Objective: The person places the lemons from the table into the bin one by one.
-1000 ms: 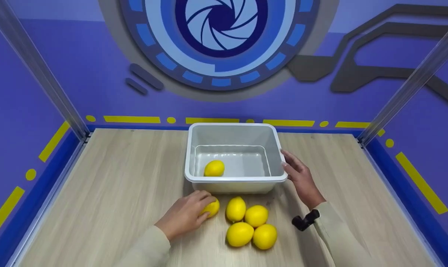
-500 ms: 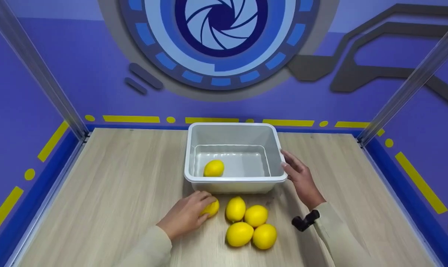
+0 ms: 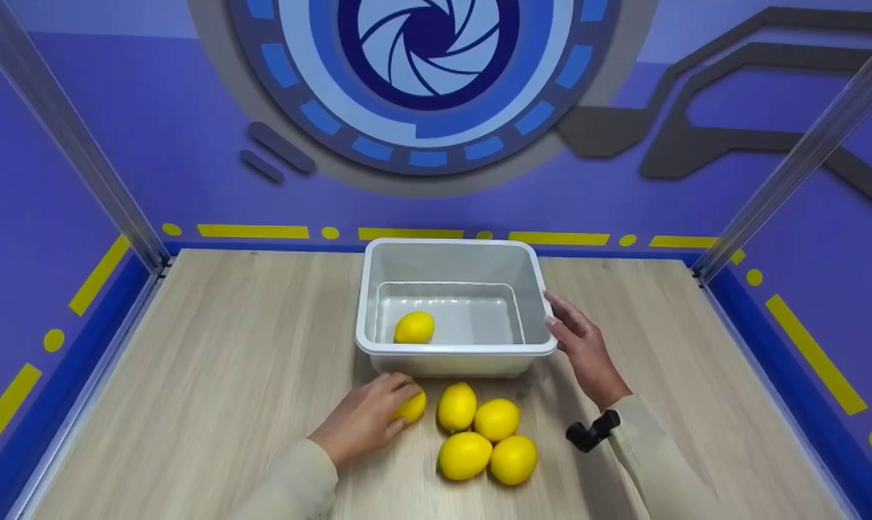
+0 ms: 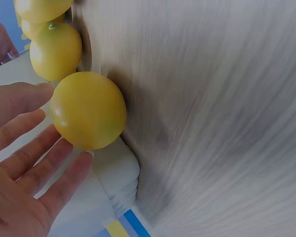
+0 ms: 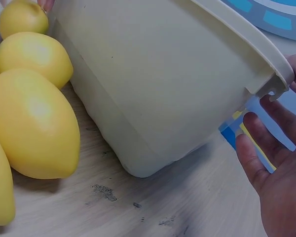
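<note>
My left hand [image 3: 367, 417] holds a yellow lemon [image 3: 412, 409] on the table, just in front of a light grey plastic bin [image 3: 454, 349]. In the left wrist view, the thumb and fingertips [image 4: 64, 143] lie against one side of that lemon [image 4: 89, 111]. Inside the bin, near its front wall, is another lemon [image 3: 414, 328]. My right hand [image 3: 586, 354] touches the bin's right rim from outside. Its fingers [image 5: 256, 158] are loosely extended below the rim in the right wrist view.
Several more lemons [image 3: 464, 456] sit bunched together on the wooden table [image 3: 262, 332], right of my left hand. Blue-purple printed panels [image 3: 118, 130] enclose the table at the back and sides. A black device [image 3: 592, 431] is strapped to my right wrist.
Both hands keep their places, the left at the lemon and the right at the bin's rim. The head view has shifted very slightly.
</note>
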`<state>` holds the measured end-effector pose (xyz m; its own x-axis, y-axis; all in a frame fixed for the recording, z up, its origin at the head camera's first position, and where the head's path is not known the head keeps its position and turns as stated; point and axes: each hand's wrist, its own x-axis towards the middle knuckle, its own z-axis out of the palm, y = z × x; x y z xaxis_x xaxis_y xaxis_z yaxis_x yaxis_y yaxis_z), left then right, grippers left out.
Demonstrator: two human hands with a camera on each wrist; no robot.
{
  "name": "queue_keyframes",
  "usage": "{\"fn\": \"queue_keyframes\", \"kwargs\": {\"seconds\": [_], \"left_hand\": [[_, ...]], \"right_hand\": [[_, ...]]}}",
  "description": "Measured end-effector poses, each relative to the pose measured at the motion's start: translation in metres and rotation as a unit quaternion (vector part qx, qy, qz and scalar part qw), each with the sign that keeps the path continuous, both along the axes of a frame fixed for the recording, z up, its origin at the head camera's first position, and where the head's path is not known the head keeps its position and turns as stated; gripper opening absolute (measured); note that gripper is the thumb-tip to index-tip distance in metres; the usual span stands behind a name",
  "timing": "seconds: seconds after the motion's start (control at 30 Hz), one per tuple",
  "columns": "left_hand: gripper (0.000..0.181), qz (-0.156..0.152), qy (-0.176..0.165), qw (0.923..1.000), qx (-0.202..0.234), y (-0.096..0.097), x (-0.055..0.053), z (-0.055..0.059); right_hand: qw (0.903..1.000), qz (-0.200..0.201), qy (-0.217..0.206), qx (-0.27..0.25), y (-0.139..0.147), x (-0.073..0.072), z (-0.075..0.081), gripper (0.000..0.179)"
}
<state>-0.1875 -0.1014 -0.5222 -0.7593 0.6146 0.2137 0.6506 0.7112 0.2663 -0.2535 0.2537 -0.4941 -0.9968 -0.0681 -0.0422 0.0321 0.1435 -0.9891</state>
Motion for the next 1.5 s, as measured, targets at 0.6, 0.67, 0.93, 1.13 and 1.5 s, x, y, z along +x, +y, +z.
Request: {"fn": "queue_keyframes", "kwargs": {"seconds": [0.6, 0.67, 0.93, 1.13, 1.5], "left_hand": [[0.042, -0.006, -0.047, 0.9987, -0.021, 0.011, 0.002, -0.003], [0.042, -0.006, -0.052, 0.9984, -0.022, 0.011, 0.003, -0.002], [0.043, -0.004, -0.081, 0.9964, -0.023, 0.012, 0.004, -0.002], [0.046, 0.001, -0.09, 0.9956, -0.028, 0.013, 0.004, -0.003], [0.05, 0.009, -0.079, 0.9964, -0.031, 0.011, 0.005, -0.007]], "right_hand": [[1.0, 0.004, 0.005, 0.002, 0.001, 0.0, 0.002, 0.053], [1.0, 0.004, 0.005, 0.005, 0.001, 0.0, 0.002, 0.053], [0.9999, 0.007, 0.012, 0.011, 0.001, 0.0, 0.003, 0.054], [0.9998, 0.007, 0.013, 0.012, 0.001, -0.001, 0.003, 0.054], [0.9998, 0.003, 0.014, 0.015, 0.001, -0.002, 0.002, 0.054]]}}
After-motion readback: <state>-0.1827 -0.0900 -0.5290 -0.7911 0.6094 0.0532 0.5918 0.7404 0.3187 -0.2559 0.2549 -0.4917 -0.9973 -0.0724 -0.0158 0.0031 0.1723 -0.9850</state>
